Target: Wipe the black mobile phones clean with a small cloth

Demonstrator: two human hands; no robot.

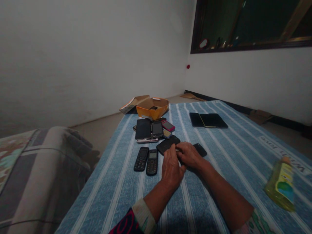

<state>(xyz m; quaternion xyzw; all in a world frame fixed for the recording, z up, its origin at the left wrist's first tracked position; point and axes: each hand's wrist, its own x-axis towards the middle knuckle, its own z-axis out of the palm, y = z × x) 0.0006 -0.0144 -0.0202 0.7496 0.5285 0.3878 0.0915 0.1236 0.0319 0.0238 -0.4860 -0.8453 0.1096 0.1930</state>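
At the far end of the striped cloth (97, 208) you have an open orange cardboard box (152, 113), its slanted walls brown on the inside, with one small dark phone (153, 108) visible in it. A loose-looking cardboard flap (133, 104) leans out to its left; whether it joins the box is hard to tell. Near the right edge, a clear bottle (280, 185) with a yellow, blue and green label shows yellow-green liquid, its outline blurred.

Your left hand (172, 169) and right hand (188, 154) meet at the near edge of a flat black phone (165, 146), which lies on the cloth beyond the two keypad phones (146, 161). Your fingers bunch together and cover its near corner; something pale shows between them, but you cannot tell from here whether either hand grips it. Your right wrist partly hides a black rounded object (200, 149).

Past the black phone, a pile overlaps itself: a smooth dark slab (143, 129), a grey-screened phone (157, 129), a pink-edged phone (168, 125) and one with yellowish keys (167, 133); what lies beneath is mostly concealed. Farther right rest glossy black panels (208, 120), one edged in yellow. The cloth is woven-looking blue with pale bands.
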